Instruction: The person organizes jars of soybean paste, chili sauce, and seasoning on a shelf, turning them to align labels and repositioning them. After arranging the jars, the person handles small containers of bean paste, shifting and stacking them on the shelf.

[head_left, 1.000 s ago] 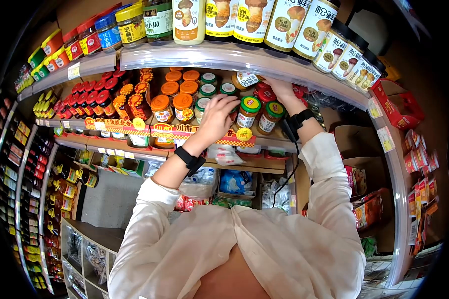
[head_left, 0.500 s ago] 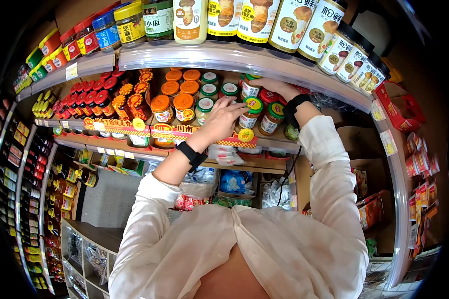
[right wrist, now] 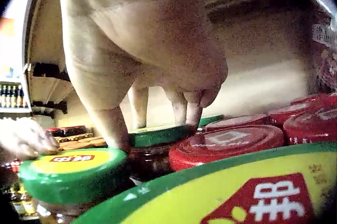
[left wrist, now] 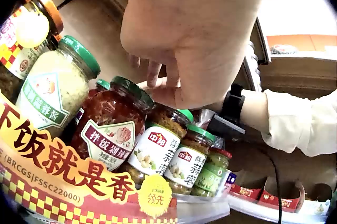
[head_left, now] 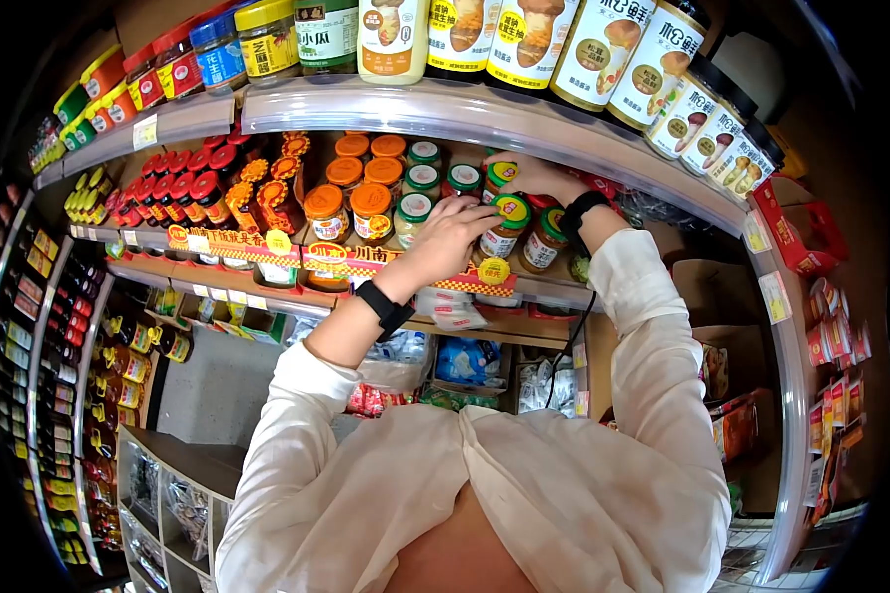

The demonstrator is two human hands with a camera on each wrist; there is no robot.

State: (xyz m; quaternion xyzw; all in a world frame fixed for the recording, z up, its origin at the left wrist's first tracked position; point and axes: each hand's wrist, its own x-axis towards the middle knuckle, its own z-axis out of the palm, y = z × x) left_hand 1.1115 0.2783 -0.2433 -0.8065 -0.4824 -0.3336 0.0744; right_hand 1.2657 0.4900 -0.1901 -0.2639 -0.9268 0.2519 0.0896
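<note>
My right hand (head_left: 546, 180) reaches in under the upper shelf, fingers and thumb round the green lid of a pickle jar (right wrist: 158, 136). That jar stands upright behind a front jar with a green-and-yellow lid (head_left: 510, 211). My left hand (head_left: 447, 237) lies over the front row, its extended fingertips at the edge of that front lid. Beneath the left hand in the left wrist view is a red chili sauce jar (left wrist: 109, 124). A second pickle jar (head_left: 544, 243) stands at the right of the front pair, beside the right wrist.
Orange-lidded jars (head_left: 371, 201) and a pale sauce jar (head_left: 412, 219) stand to the left. Red-lidded jars (right wrist: 226, 144) sit beside the gripped jar. The upper shelf edge (head_left: 386, 107) hangs over the hands, with bottles above it. A printed strip (head_left: 346, 259) runs along the front.
The jar in my right hand was tilted a second ago; it has come upright and settled behind the front jar. My left fingers have moved slightly right, to the front lid.
</note>
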